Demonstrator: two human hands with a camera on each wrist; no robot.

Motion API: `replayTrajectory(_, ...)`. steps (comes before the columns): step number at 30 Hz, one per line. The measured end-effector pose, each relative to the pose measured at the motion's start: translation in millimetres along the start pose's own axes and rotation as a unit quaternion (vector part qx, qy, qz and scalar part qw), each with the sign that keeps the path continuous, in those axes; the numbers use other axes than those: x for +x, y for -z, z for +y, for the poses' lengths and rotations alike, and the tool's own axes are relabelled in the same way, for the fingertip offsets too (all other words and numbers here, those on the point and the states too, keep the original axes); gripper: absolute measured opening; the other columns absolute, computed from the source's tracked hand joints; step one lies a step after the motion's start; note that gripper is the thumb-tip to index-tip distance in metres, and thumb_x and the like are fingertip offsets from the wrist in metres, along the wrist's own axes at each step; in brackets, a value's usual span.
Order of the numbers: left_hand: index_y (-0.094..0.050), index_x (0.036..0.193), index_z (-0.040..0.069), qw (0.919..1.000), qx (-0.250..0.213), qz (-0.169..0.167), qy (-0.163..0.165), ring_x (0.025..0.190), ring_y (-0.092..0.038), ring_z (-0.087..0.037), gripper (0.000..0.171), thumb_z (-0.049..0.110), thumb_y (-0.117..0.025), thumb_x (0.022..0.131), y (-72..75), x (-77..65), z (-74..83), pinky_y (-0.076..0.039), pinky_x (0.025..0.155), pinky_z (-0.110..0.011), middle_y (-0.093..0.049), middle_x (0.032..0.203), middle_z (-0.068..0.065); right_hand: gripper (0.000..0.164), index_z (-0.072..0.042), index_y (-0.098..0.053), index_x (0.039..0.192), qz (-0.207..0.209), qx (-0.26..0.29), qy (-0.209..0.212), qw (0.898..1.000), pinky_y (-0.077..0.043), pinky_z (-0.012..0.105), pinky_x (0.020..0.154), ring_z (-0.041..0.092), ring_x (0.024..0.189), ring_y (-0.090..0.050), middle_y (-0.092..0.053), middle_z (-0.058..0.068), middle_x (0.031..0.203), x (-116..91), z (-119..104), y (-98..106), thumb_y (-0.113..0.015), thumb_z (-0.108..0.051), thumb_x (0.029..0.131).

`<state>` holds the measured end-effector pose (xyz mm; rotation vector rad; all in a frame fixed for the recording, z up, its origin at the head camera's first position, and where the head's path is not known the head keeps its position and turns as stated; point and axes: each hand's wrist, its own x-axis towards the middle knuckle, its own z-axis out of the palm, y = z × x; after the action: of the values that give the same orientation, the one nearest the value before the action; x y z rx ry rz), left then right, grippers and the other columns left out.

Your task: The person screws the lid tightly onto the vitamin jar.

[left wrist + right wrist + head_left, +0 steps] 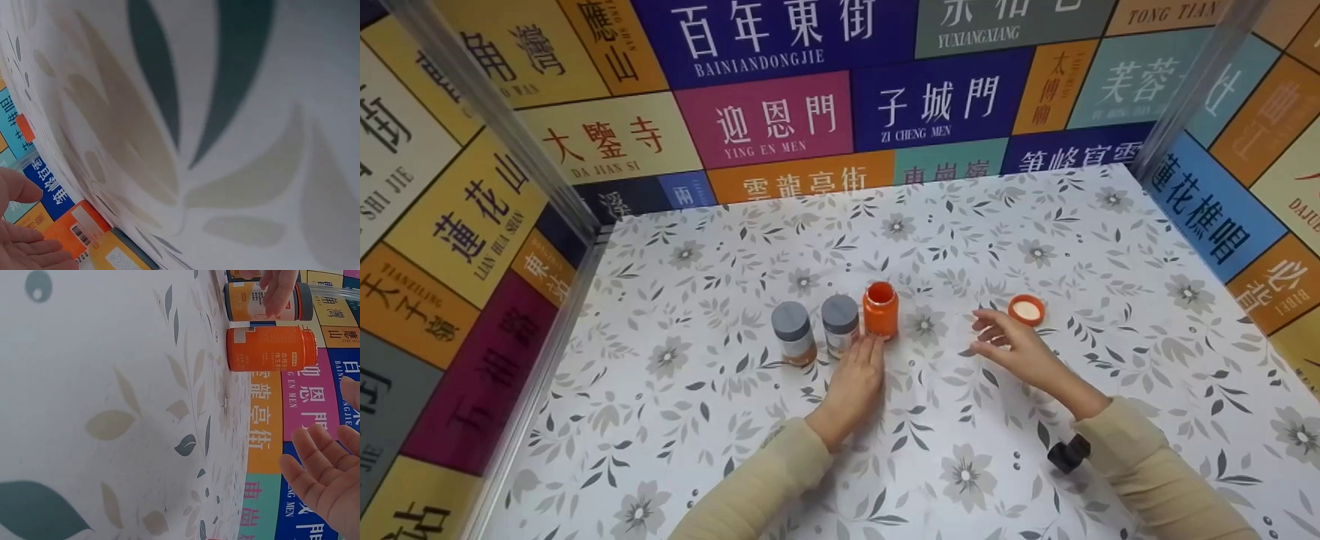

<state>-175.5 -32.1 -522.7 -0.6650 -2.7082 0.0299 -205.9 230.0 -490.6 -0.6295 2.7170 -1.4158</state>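
An uncapped orange bottle (881,316) stands upright on the table, its mouth facing up. Beside it is a grey-lidded jar (840,319), and a second grey-lidded jar (793,326) stands further left. My left hand (856,382) reaches to the near side of the bottle and the middle jar, fingers extended; whether it touches either cannot be told. In the left wrist view its thumb stands apart from the fingers (36,250). My right hand (1014,349) hovers with loosely bent fingers, holding nothing, just left of and nearer than the orange cap (1026,310), which lies inside up.
The table (780,480) has a white leaf-and-flower cover. Panels with printed Chinese place names (769,120) rise behind it and on both sides. A small black object (1069,453) is by the right sleeve.
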Motion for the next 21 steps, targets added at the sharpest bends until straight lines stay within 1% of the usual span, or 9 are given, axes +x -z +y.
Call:
replayTrajectory(2,-0.049,0.123,-0.003,0.9997,-0.022,-0.011,0.009,0.112,-0.052,-0.027,0.039,0.004,-0.052,0.084,0.4,0.4,-1.8,-0.042,0.098,-0.035,-0.054,0.12,-0.015,0.046,0.008,-0.045,0.126,0.002,-0.001,-0.003,1.0,-0.049,0.038,0.082,0.028,0.092,-0.058,-0.057,0.022,0.106,0,0,1,-0.062,-0.009,0.086)
replayTrajectory(6,-0.045,0.126,-0.005,0.9967,-0.065,-0.039,0.027,0.115,-0.05,-0.028,0.042,0.008,-0.051,0.087,-0.4,-0.6,-7.2,-0.039,0.1,-0.037,-0.051,0.123,-0.016,0.046,0.007,-0.045,0.126,0.003,0.003,-0.009,1.0,-0.048,0.025,0.081,0.019,0.092,-0.057,-0.056,0.022,0.107,0,2,3,-0.061,-0.01,0.087)
replayTrajectory(9,-0.044,0.127,-0.005,0.9941,-0.089,-0.049,0.039,0.116,-0.049,-0.028,0.043,0.01,-0.052,0.087,-2.6,-2.4,-11.9,-0.038,0.102,-0.037,-0.05,0.123,-0.017,0.047,0.007,-0.044,0.127,-0.002,0.004,-0.015,1.0,-0.048,0.021,0.079,0.014,0.092,-0.057,-0.056,0.021,0.108,0,4,4,-0.061,-0.011,0.087)
replayTrajectory(10,-0.045,0.126,-0.005,0.9935,-0.094,-0.049,0.043,0.115,-0.049,-0.029,0.044,0.01,-0.053,0.086,-3.2,-3.0,-13.2,-0.038,0.102,-0.037,-0.051,0.123,-0.017,0.047,0.007,-0.044,0.128,-0.004,0.005,-0.018,1.0,-0.047,0.021,0.079,0.014,0.092,-0.056,-0.056,0.021,0.109,0,3,5,-0.061,-0.011,0.087)
replayTrajectory(15,-0.046,0.125,-0.006,0.9914,-0.109,-0.043,0.057,0.113,-0.05,-0.031,0.048,0.011,-0.059,0.082,-2.9,-4.6,-17.3,-0.038,0.101,-0.038,-0.051,0.12,-0.019,0.049,0.007,-0.042,0.129,-0.008,0.01,-0.025,1.0,-0.048,0.028,0.081,0.017,0.093,-0.056,-0.055,0.019,0.11,0,3,5,-0.061,-0.011,0.087)
replayTrajectory(18,-0.044,0.126,-0.007,0.9883,-0.124,-0.059,0.065,0.115,-0.049,-0.031,0.05,0.012,-0.058,0.082,-1.6,-3.5,-17.9,-0.037,0.102,-0.038,-0.051,0.122,-0.02,0.049,0.007,-0.043,0.128,-0.005,0.009,-0.022,1.0,-0.048,0.028,0.081,0.017,0.092,-0.056,-0.055,0.019,0.109,-1,4,5,-0.061,-0.011,0.087)
replayTrajectory(20,-0.043,0.128,-0.007,0.9817,-0.157,-0.073,0.08,0.117,-0.048,-0.031,0.05,0.013,-0.057,0.084,-0.4,-1.4,-17.6,-0.036,0.103,-0.038,-0.05,0.125,-0.021,0.048,0.007,-0.044,0.127,-0.001,0.007,-0.015,1.0,-0.048,0.025,0.08,0.017,0.092,-0.057,-0.056,0.02,0.108,-1,4,5,-0.061,-0.012,0.087)
replayTrajectory(21,-0.041,0.13,-0.007,0.9758,-0.181,-0.082,0.092,0.118,-0.047,-0.031,0.051,0.014,-0.056,0.085,0.4,0.2,-17.2,-0.036,0.103,-0.038,-0.049,0.127,-0.021,0.047,0.007,-0.044,0.126,0.003,0.005,-0.009,1.0,-0.048,0.023,0.079,0.016,0.091,-0.057,-0.056,0.02,0.107,-1,5,5,-0.062,-0.011,0.087)
